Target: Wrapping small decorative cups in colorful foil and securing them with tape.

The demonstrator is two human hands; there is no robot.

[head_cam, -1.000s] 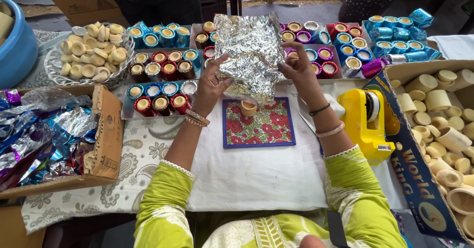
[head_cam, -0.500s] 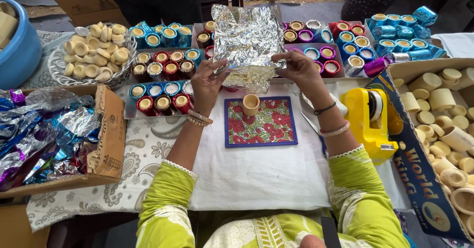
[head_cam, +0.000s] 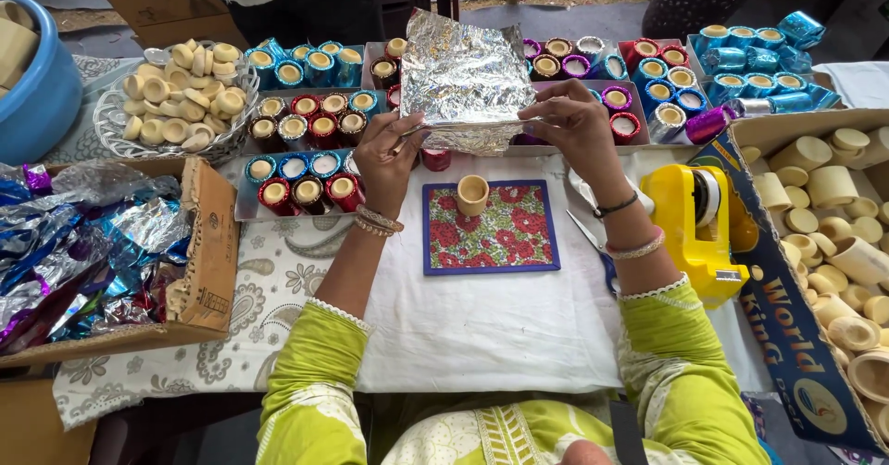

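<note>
Silver foil (head_cam: 466, 81), crumpled and shiny, is held up above the white cloth (head_cam: 482, 321) by both hands, its lower edge folded toward the person. Lime-green sleeves reach forward from the bottom; the left hand (head_cam: 389, 155) pinches the foil's lower left corner with fingers curled, bangles at the wrist, while the right hand (head_cam: 576, 122) grips the lower right edge, palm down (a dark band and a pink one sit on that wrist). On the right stands a large open cardboard box (head_cam: 796, 335) with a blue printed side, full of bare pale cups. A smaller brown box (head_cam: 208, 252) on the left holds loose blue and silver wrappers. Beyond the foil, trays (head_cam: 248, 207) carry rows of cups wrapped in blue, red and purple. A yellow tape dispenser (head_cam: 694, 229) sits beside the right forearm. Below the foil lies a red floral mat (head_cam: 505, 238) with blue border, one bare cup (head_cam: 471, 194) standing on it.
</note>
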